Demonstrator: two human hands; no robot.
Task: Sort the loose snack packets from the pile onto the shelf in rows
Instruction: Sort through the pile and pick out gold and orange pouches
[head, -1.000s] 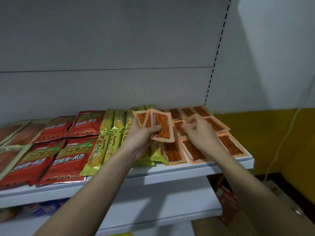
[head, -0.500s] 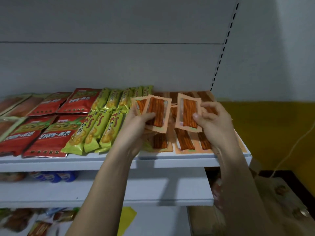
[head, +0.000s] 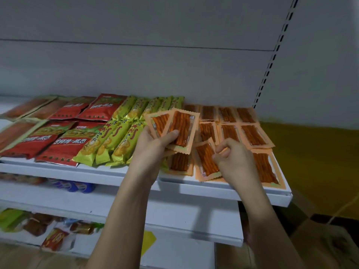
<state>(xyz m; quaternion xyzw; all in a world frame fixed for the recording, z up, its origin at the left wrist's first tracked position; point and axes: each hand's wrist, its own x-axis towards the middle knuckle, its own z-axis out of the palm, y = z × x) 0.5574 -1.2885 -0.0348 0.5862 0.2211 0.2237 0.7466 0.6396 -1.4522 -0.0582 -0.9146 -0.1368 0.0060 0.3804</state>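
My left hand (head: 155, 144) grips two orange spicy-strip packets (head: 180, 129), fanned out above the white shelf (head: 223, 188). My right hand (head: 233, 162) has curled fingers and pinches the right edge of another orange packet (head: 206, 162), which lies tilted in the shelf's front row. More orange packets (head: 252, 134) lie in rows on the right part of the shelf, some partly hidden by my hands.
Left of the orange packets lie rows of green packets (head: 114, 140) and red packets (head: 66, 140). Lower shelves (head: 184, 226) hold other snacks. The slotted upright (head: 272, 61) and a yellow wall (head: 314, 162) stand to the right.
My right hand carried its orange packet down from beside the left hand onto the shelf's front row. The left hand kept its two packets. The view tilted down.
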